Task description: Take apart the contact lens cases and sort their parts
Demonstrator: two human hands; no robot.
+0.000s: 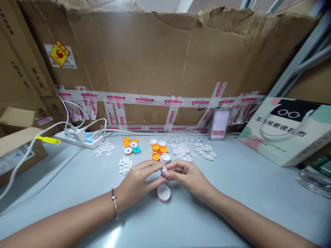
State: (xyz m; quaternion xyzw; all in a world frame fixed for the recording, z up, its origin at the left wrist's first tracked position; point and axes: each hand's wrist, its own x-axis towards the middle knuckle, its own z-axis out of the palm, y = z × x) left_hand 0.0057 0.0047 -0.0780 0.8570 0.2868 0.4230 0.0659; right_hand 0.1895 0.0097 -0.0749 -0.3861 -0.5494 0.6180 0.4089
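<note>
Between the fingertips of my left hand [141,179] and my right hand [187,175] is a small white plastic piece [164,169]. Both hands pinch it just above the table, and its exact shape is partly covered by fingers. Right below it lies a round white cap [163,193], its hollow side facing up. Behind my hands stand orange caps [155,148] and a white cap [165,157] in a cluster. Small white discs [125,165] lie left of my left hand. Farther back on the right are piles of small white plastic parts [181,151].
Orange, white and teal round parts [136,150] sit at the back left, near white stemmed discs [104,149]. Clear cups [186,136] line the back. A power strip [82,137] with cables, a phone-like device [217,125], a carton bag [284,131] and a cardboard wall [155,62] surround the table.
</note>
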